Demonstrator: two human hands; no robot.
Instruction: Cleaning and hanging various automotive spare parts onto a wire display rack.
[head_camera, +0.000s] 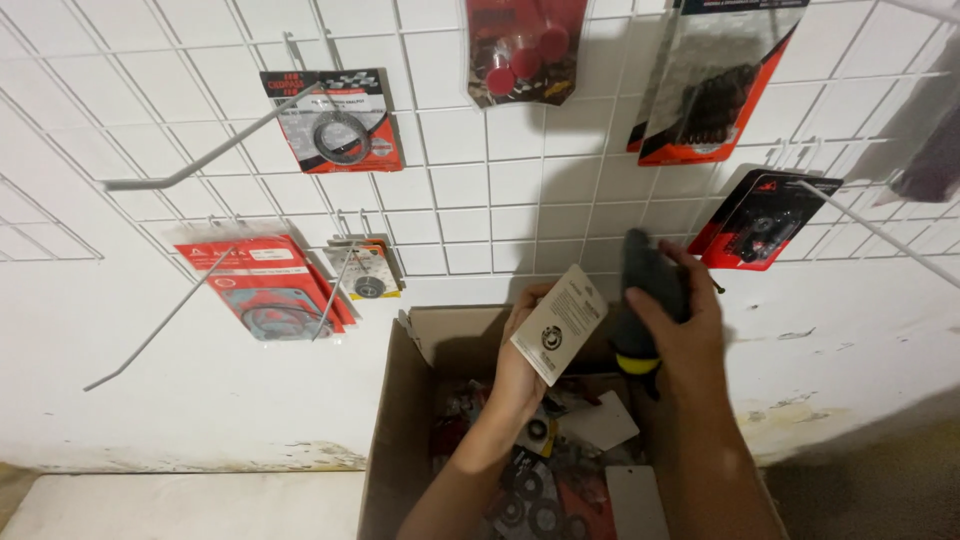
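Above open carton, left hand holding card packet, right hand gripping dark tool

White carded packet held above the box; red blister packs (several) hang on the grid.

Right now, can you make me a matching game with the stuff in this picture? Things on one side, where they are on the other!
Things:
1. white card packet
2. dark tool with yellow band
3. cardboard box
4. packet with red knobs

Places:
A. hanging at the top of the wire grid
B. in the right hand
C. below both hands
D. in the left hand

Pairs: 1-D, 2-B, 3-C, 4-A
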